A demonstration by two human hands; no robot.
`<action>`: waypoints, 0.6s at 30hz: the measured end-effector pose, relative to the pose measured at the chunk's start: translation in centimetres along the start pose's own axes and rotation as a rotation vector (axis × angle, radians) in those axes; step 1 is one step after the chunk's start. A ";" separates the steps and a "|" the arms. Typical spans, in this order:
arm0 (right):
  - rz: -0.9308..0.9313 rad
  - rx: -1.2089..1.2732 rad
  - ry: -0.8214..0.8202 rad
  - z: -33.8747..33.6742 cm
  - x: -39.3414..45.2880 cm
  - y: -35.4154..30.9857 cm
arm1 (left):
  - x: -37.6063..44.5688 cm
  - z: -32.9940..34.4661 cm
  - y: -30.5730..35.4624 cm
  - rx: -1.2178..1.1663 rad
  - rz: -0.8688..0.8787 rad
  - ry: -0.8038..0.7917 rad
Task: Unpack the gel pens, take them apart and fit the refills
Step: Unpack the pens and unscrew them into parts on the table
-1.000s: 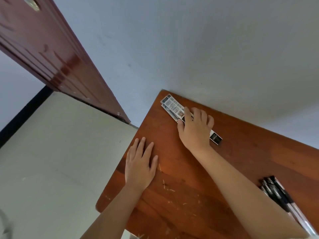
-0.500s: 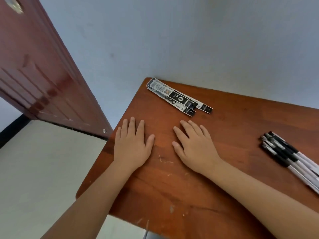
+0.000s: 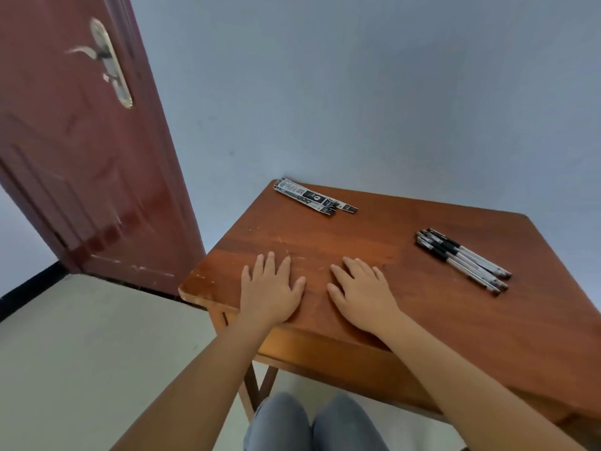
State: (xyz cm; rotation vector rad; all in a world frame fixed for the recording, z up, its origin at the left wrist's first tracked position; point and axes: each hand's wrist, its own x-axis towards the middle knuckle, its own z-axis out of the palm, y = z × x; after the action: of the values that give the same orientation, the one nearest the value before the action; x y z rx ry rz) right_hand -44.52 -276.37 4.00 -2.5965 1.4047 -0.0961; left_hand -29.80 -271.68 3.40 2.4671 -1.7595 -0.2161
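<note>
Hands: left hand [image 3: 271,289] and right hand [image 3: 362,292] lie flat, fingers spread, holding nothing, side by side on the wooden table [image 3: 422,307].
Pens: gel pens [image 3: 461,260] bundled on the right, long axis diagonal, dark ends toward the far-left.
Packs: refill packets [image 3: 313,198] at the far edge, same slant.
Room: red door [image 3: 81,141] left, pale wall [image 3: 357,92] behind.

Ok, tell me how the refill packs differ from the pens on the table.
The refill packs are flat printed sleeves; the pens are loose round barrels, pale with black fronts. The packs lie at the far edge by the wall, the pens toward the right side. Both lie untouched, at a similar slant; both hands rest flat on the table.
</note>
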 end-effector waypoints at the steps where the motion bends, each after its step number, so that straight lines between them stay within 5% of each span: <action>1: -0.001 0.001 -0.001 0.1 -0.4 0.1 | 0.0 0.0 0.0 0.003 -0.003 0.008; 12: 0.007 0.111 0.141 -1.5 -1.2 1.6 | -0.5 -0.3 0.2 0.013 0.000 -0.010; 18: 0.374 -0.085 0.257 -3.6 -0.7 8.0 | -0.4 -0.2 0.2 0.028 0.009 0.000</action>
State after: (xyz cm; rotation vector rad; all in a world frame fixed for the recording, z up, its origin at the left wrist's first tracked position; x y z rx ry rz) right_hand -52.03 -280.51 5.96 -2.4007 1.9988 -0.3314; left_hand -30.04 -271.38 3.64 2.4781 -1.7854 -0.1923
